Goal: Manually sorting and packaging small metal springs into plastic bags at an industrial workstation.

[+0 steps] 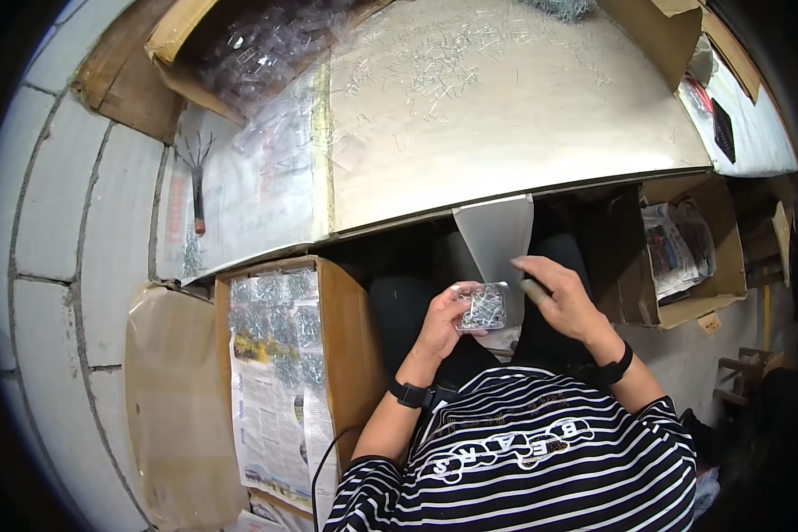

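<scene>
My left hand [440,321] is closed round a small clear plastic box [483,307] filled with small silvery metal pieces, perhaps hooks. The box is held above my lap, tilted so that its contents show. Just to the right of the box is my right hand [566,300], its fingers and thumb apart, with nothing visible between them. Under and beyond the hands a pale, chute-like strip [496,232] runs down from the table's front edge between my legs.
Scattered metal hooks [430,75] lie on the pale tabletop [505,133]. At back left, a cardboard box [179,40] holds many clear plastic boxes. Filled clear boxes sit on newspaper in a carton [350,332] at left. Another open carton [714,301] stands at right. A dark prong-ended tool [199,191] lies at left.
</scene>
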### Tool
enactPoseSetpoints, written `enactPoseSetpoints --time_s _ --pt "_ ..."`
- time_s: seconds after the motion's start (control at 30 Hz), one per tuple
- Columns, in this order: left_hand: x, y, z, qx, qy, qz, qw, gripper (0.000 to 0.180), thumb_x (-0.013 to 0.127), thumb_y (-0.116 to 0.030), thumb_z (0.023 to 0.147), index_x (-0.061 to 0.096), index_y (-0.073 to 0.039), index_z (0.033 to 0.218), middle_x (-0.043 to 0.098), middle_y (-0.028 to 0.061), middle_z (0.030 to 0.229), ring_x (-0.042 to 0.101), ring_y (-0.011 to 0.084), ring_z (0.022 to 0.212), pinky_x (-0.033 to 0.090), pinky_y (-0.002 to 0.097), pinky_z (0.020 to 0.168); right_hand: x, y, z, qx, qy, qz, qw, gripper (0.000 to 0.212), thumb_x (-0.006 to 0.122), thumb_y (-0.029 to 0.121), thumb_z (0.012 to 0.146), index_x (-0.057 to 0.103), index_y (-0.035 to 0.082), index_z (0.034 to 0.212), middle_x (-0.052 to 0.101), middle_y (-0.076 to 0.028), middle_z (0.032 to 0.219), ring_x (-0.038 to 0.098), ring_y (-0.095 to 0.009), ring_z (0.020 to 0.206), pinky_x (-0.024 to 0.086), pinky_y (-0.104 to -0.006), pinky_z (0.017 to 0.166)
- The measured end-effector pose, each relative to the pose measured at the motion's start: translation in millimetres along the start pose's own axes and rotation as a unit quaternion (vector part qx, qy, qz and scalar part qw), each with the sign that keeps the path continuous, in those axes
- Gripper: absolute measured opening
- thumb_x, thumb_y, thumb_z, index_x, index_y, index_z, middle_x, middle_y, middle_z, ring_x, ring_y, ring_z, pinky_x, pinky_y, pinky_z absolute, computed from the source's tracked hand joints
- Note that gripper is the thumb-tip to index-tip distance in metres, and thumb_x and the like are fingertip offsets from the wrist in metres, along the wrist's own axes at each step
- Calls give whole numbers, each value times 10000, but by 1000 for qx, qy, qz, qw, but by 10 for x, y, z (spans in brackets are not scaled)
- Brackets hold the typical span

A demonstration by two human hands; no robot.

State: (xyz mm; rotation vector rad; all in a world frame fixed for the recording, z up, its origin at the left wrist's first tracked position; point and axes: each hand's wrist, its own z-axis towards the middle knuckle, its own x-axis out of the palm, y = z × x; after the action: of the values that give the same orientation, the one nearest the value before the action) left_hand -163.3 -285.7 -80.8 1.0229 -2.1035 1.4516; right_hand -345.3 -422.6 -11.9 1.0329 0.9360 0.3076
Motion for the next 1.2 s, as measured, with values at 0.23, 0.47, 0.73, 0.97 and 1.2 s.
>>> enactPoseSetpoints --time_s 0.23,0.47,0.73,0.97,1.2 --pt "229 -269 40 51 3 -36 998 448 356 -367 1005 518 24 1152 619 142 1058 667 217 844 604 358 602 259 264 137 -176 78 -172 966 532 641 67 795 486 50 1303 507 -136 1323 416 -282 1304 302 -468 1090" --pt "357 -366 -34 91 -50 55 993 352 396 -277 989 541 17 1118 628 122 1026 647 196 890 573 333 717 173 243 133 -157 20 -107 982 560 651 70 767 483 55 1302 470 -134 1368 395 -273 1322 301 -477 1086" --pt "395 -363 -46 96 -73 -24 992 375 383 -297 997 542 21 1116 625 108 991 661 186 795 599 321 587 222 322 139 -162 62 -119 978 522 622 53 793 481 37 1294 481 -143 1356 421 -300 1298 321 -473 1073" --pt "411 -435 -129 140 -115 57 982 396 360 -326 1008 550 3 1118 622 88 971 661 160 799 590 301 579 233 341 210 -129 65 -145 979 547 647 144 810 457 29 1310 426 -163 1396 384 -345 1313 316 -484 1071" --pt "432 -465 -158 173 -118 27 978 375 378 -307 1007 557 10 1094 623 87 953 654 147 794 576 271 551 353 417 418 -149 62 -144 976 580 699 148 773 484 62 1305 402 -158 1412 400 -341 1292 336 -486 1054"
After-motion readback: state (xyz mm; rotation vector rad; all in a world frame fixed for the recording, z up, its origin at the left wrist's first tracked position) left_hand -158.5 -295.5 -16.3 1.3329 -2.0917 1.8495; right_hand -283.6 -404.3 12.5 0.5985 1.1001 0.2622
